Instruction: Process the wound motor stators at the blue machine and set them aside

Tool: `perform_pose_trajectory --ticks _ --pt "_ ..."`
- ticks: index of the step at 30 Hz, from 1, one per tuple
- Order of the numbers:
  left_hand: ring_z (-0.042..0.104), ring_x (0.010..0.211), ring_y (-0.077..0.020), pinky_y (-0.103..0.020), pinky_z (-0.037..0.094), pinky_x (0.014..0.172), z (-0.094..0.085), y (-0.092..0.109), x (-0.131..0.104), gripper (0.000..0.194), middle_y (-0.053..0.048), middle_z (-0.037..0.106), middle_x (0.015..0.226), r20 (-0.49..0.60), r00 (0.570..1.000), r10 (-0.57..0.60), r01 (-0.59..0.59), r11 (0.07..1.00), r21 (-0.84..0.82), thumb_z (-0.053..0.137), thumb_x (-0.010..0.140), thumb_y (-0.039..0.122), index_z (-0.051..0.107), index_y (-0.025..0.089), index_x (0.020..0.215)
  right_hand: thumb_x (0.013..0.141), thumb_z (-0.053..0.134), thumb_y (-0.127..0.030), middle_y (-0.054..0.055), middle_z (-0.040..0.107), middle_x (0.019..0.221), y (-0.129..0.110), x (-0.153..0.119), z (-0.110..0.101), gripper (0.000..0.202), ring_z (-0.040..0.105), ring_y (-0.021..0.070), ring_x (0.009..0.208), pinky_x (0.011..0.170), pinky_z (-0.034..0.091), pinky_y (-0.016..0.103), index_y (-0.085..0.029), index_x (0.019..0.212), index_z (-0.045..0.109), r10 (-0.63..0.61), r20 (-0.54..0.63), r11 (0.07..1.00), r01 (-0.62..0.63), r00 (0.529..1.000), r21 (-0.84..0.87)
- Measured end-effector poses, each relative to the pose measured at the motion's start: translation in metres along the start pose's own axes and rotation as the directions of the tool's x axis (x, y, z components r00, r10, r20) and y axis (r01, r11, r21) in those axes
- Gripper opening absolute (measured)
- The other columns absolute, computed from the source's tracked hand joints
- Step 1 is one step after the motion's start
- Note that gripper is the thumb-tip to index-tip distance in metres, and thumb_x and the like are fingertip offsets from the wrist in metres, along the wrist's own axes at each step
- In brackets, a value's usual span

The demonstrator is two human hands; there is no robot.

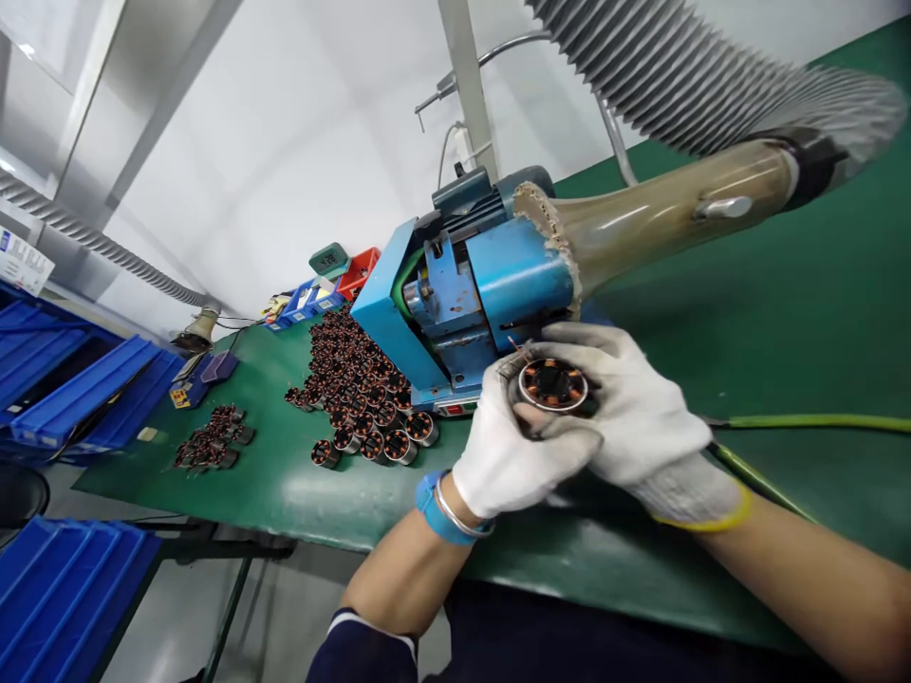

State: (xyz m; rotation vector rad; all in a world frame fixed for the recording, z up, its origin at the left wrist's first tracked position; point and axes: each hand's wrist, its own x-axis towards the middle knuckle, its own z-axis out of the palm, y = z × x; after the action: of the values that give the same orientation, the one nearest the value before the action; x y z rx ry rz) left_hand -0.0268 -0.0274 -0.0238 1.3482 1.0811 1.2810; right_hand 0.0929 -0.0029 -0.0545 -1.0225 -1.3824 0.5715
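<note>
Between my two gloved hands is a motor stator [553, 383], a round metal ring with copper windings and a dark centre facing up. My left hand [516, 441], in a white glove, wraps its near left side. The fingers of my right hand [626, 408], gloved in white with a yellow cuff edge, curl round its far and right side. A thin wire end sticks up at the stator's upper left. Just beyond my hands stands a blue motor-driven machine [462, 294] with a green belt at its left. The stator's underside is hidden.
Left of the machine, many stators [362, 398] crowd the green table [285, 493]; a smaller pile [213, 441] lies farther left. A brown duct [661, 213] joins a grey hose [661, 66]. Green cable [818, 422] runs right. Blue bins [71, 598] stand lower left.
</note>
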Motion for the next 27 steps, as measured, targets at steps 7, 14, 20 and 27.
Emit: perform_pose_trajectory --ticks 7,14,20,27 --pt "0.063 0.136 -0.0373 -0.045 0.060 0.102 -0.030 -0.001 0.008 0.086 -0.012 0.063 0.149 0.256 0.952 -0.168 0.242 0.925 -0.293 0.100 0.058 0.044 0.065 0.027 0.134 0.064 0.087 -0.062 0.009 0.060 0.150 0.010 0.021 -0.027 0.067 0.053 0.0403 0.143 0.119 0.048 0.056 -0.030 0.122 0.077 0.010 0.300 0.997 -0.033 0.954 0.072" --pt "0.075 0.109 -0.0275 -0.046 0.059 0.103 -0.015 -0.005 0.008 0.072 -0.009 0.076 0.117 -0.011 0.996 -0.091 0.086 0.965 -0.246 0.101 0.057 0.047 0.063 0.021 0.113 0.063 0.093 -0.056 0.010 0.080 0.104 0.007 0.001 -0.005 0.067 0.079 0.0337 0.094 0.082 0.069 0.048 -0.024 0.117 0.071 0.334 0.190 0.804 -0.385 0.923 0.454" --pt "0.074 0.111 -0.0299 -0.048 0.057 0.107 -0.005 -0.006 0.007 0.077 -0.012 0.075 0.121 -0.051 0.993 -0.111 0.103 0.984 -0.148 0.101 0.054 0.044 0.062 0.021 0.117 0.074 0.086 -0.050 0.009 0.080 0.110 0.006 -0.010 0.002 0.047 0.078 0.0333 0.101 0.096 0.065 0.052 -0.026 0.113 0.076 0.344 0.112 0.852 -0.360 0.932 0.380" --pt "0.072 0.102 -0.0264 -0.043 0.060 0.094 -0.007 -0.016 0.006 0.059 -0.008 0.072 0.111 -0.028 0.996 0.087 -0.085 0.994 0.065 0.090 0.061 0.029 0.057 0.022 0.110 0.072 0.087 -0.051 0.012 0.077 0.120 0.013 -0.008 0.002 0.060 0.076 0.0338 0.110 0.098 0.064 0.050 -0.024 0.121 0.070 0.273 0.188 0.859 -0.327 0.943 0.394"
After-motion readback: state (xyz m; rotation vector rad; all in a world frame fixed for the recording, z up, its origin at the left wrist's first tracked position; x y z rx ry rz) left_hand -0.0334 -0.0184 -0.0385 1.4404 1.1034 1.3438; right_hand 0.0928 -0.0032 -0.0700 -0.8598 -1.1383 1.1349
